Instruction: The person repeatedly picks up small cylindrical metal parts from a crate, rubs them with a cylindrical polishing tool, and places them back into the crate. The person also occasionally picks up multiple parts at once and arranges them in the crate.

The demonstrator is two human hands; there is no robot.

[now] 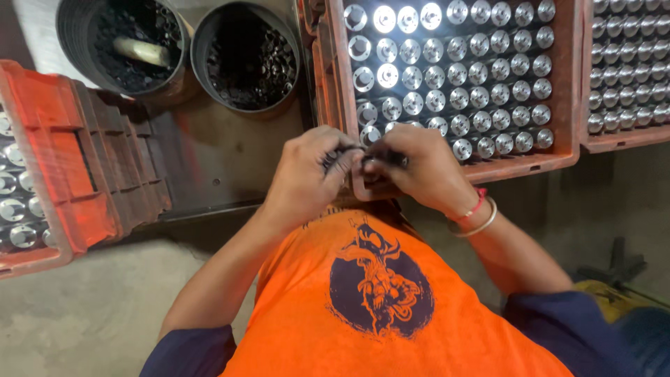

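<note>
Down at the middle of the view, both hands are meeting over the near rim of an orange crate [567, 84]. The left hand [307, 178] is curling its fingers tightly around a small dark part [333, 159], and the right hand [422, 167] is pinching another small dark piece [387, 159] between thumb and fingertips; the two pieces are pointing at each other and nearly touching, though whether they are joined cannot be told. Both hands are closed on their pieces, not spread. The right wrist is wearing a red thread and a pale bangle [481, 222].

Just behind the hands, the orange crate is holding rows of upright shiny metal cylinders [481, 63]. A second crate [628, 143] of the same cylinders is sitting at the far right, and a third, red crate [56, 167] is lying at the left. Two dark round buckets [202, 49] of small black parts are standing side by side at the top left, on a dark table [223, 160]. The person's orange shirt [307, 321] is filling the lower view.
</note>
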